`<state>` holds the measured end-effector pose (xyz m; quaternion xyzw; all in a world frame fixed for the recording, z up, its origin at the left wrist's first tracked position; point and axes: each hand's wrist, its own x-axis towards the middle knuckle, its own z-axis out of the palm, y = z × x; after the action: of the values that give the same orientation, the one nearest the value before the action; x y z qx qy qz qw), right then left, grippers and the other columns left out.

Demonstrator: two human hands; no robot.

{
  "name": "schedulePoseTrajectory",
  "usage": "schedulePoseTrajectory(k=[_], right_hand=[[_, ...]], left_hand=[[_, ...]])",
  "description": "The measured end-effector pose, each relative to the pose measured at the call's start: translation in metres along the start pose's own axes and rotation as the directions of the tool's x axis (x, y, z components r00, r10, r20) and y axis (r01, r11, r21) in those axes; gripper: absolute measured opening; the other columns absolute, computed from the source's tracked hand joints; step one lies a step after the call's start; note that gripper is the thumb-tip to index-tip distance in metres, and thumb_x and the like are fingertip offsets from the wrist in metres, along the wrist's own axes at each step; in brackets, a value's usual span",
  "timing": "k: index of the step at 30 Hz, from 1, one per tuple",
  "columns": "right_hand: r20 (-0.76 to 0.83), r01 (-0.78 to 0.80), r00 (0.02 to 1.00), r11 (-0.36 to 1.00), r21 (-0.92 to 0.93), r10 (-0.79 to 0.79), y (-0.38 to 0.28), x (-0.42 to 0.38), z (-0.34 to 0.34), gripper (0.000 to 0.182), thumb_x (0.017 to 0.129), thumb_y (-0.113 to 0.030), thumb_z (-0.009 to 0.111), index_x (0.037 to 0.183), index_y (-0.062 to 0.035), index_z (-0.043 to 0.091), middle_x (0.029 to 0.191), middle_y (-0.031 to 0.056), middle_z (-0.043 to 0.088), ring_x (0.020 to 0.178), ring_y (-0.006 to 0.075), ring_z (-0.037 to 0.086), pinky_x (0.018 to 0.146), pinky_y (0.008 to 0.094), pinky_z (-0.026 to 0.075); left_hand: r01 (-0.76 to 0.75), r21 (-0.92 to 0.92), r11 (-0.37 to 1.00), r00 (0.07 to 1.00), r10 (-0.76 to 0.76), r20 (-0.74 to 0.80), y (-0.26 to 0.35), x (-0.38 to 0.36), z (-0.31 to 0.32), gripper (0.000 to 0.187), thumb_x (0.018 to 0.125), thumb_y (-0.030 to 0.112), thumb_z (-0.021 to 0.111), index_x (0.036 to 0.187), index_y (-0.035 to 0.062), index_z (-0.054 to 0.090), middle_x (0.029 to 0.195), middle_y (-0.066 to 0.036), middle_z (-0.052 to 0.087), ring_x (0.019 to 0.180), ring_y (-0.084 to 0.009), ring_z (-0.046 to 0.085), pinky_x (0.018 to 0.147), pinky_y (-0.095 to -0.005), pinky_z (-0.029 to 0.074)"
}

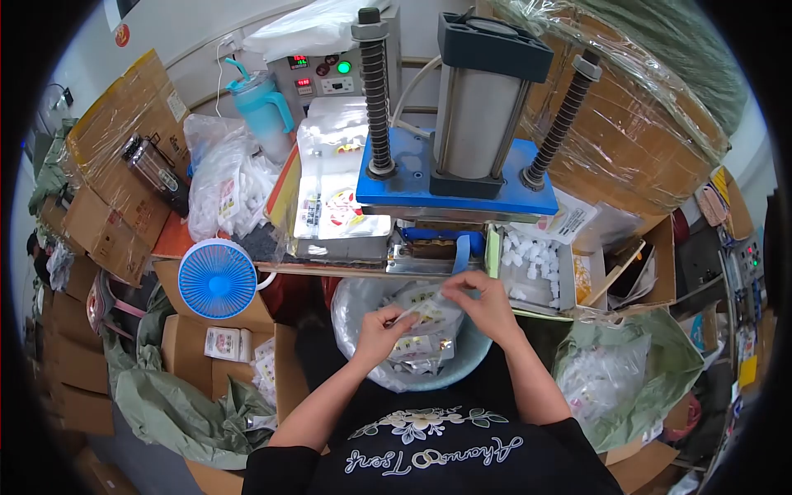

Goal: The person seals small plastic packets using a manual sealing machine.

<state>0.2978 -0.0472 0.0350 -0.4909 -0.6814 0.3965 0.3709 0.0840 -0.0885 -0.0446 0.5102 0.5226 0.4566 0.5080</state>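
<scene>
Both hands are over a round tub (476, 363) lined with clear plastic, which sits at the lap and holds several printed pouches (422, 346). My left hand (382, 334) is closed on the lower left side of a clear printed pouch (431, 313). At the pouch's upper right, my right hand (485, 304) has its thumb and forefinger pinched together at the edge. Just above the right hand a blue strip (462, 253) hangs from the front of the press (404, 188). Small print on the pouch is too blurred to read.
A tray of white spouts (530, 268) stands right of the press. Silvery pouches (342, 177) lie left of it. A blue fan (218, 279) is at the left, above an open carton (285, 363). A green sack (652, 363) stands at the right.
</scene>
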Motion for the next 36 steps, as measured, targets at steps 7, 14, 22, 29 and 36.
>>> schedulePoseTrajectory(k=[7,14,22,29,36], right_hand=[[-0.183,0.05,0.981,0.998,-0.046,-0.058,-0.002,0.004,-0.02,0.029,0.083,-0.009,0.069,0.11,-0.001,0.064,0.097,0.0102,0.07,0.091,0.0188,0.065,0.083,0.0313,0.05],[-0.305,-0.119,0.949,0.802,-0.585,-0.082,0.026,-0.016,-0.088,0.052,0.078,-0.021,0.074,0.124,-0.007,0.056,0.114,0.017,0.061,0.1,0.0335,0.061,0.082,0.0413,0.049],[-0.228,-0.116,0.97,0.668,-0.735,-0.083,0.042,-0.016,-0.064,0.044,0.078,-0.017,0.07,0.12,-0.0109,0.056,0.107,0.0166,0.053,0.091,0.038,0.059,0.078,0.0466,0.048],[-0.224,-0.091,0.971,0.749,-0.656,-0.078,0.051,0.001,-0.069,0.04,0.082,-0.012,0.063,0.12,-0.011,0.054,0.103,0.0168,0.054,0.084,0.0403,0.059,0.073,0.0474,0.048],[-0.104,-0.176,0.91,0.602,0.779,0.401,0.087,0.004,-0.116,0.036,0.092,-0.02,0.057,0.126,-0.0096,0.052,0.103,0.0098,0.06,0.07,0.0117,0.056,0.041,0.0188,0.045]], left_hand=[[0.092,-0.066,0.994,0.992,-0.086,0.091,0.023,0.024,0.015,0.029,0.087,0.024,0.07,0.082,-0.0047,0.07,0.069,-0.004,0.065,0.06,-0.0065,0.055,0.053,-0.0255,0.043],[0.29,-0.535,0.794,0.956,-0.264,0.128,0.058,0.052,0.035,0.03,0.087,0.02,0.07,0.098,-0.0077,0.067,0.089,-0.011,0.07,0.072,-0.0139,0.066,0.062,-0.0287,0.052],[0.289,-0.233,0.929,0.95,-0.247,0.193,0.056,0.068,0.01,0.027,0.089,0.02,0.067,0.102,-0.0038,0.067,0.089,-0.007,0.07,0.07,-0.0127,0.066,0.063,-0.027,0.053],[-0.265,0.688,0.675,0.821,0.533,-0.206,0.046,0.108,-0.059,0.048,0.085,0.031,0.067,0.126,0.0076,0.057,0.124,-0.014,0.06,0.113,-0.0286,0.058,0.097,-0.0412,0.042],[-0.286,0.88,0.378,0.815,0.579,0.017,0.015,0.058,-0.07,0.06,0.082,0.035,0.067,0.135,0.0154,0.05,0.139,-0.006,0.048,0.134,-0.0274,0.038,0.112,-0.0519,0.016]])
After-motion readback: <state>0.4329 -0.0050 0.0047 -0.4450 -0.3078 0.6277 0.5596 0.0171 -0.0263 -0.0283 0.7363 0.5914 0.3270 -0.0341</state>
